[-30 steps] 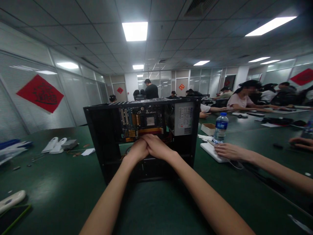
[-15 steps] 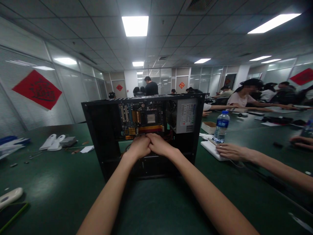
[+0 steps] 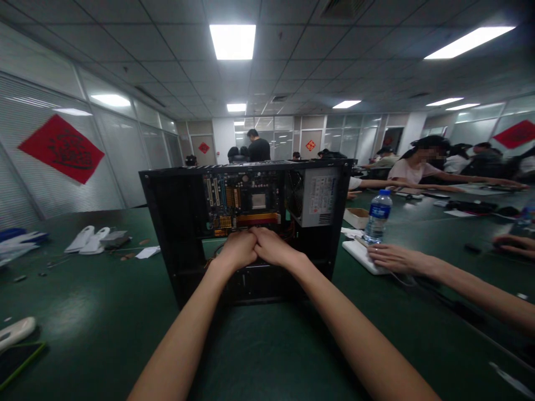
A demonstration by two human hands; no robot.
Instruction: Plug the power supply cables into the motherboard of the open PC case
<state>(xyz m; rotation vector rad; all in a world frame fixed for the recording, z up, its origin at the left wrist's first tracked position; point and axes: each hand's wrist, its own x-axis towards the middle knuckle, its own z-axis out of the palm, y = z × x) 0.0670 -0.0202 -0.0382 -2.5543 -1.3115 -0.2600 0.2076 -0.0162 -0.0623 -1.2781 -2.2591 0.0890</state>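
Note:
A black computer case (image 3: 161, 223) stands upright on the green table, its open side facing me. My left hand (image 3: 238, 249) and my right hand (image 3: 273, 248) meet inside it, knuckles together, just below the motherboard (image 3: 242, 189). Both hands look closed, and whatever their fingertips hold is hidden behind them. Right above them are the red and yellow memory slots (image 3: 259, 219), with a pale square processor area (image 3: 258, 201) higher up. A silver power supply (image 3: 320, 197) with a fan fills the upper right corner. Some thin cables (image 3: 212, 259) show beside my left wrist.
To the right, another person's hand (image 3: 390, 259) rests by a white pad (image 3: 355, 253) and a water bottle (image 3: 377, 217). A small open box (image 3: 356, 216) stands behind. White items (image 3: 94, 240), a grey block (image 3: 116, 239) and paper (image 3: 147, 252) lie left; a phone (image 3: 19, 362) is nearer.
My hands stay together in the same spot inside the case. The view has shifted very slightly; otherwise little differs.

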